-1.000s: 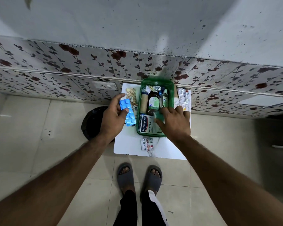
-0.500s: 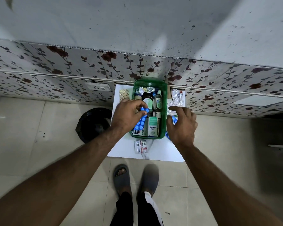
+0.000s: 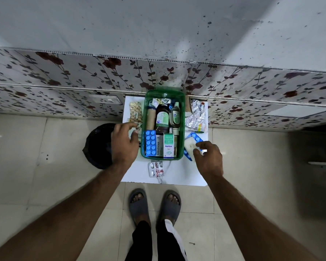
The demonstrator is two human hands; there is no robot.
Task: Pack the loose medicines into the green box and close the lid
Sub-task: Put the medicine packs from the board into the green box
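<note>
The green box (image 3: 143, 117) stands open on a small white table (image 3: 179, 176) against the wall. It holds bottles (image 3: 161, 118), cartons (image 3: 168, 146) and a blue blister pack (image 3: 150, 142) lying at its near left. My left hand (image 3: 123, 144) is just left of the box, empty, fingertips over a small strip (image 3: 138, 127) there. My right hand (image 3: 208, 159) hovers to the right of the box, fingers apart above blue blister strips (image 3: 195, 137) and a white piece (image 3: 189, 146). No lid is visible.
Loose on the table lie a yellow pill strip (image 3: 135, 110) at the far left, crumpled silver foil strips (image 3: 197, 117) at the far right and red-and-silver strips (image 3: 156, 168) in front. A black bag (image 3: 97, 146) sits on the floor at the left.
My left hand laid the blue blister pack in the box, let go and moved out to the left. My right hand left the box and shifted right, over the blue strips.
</note>
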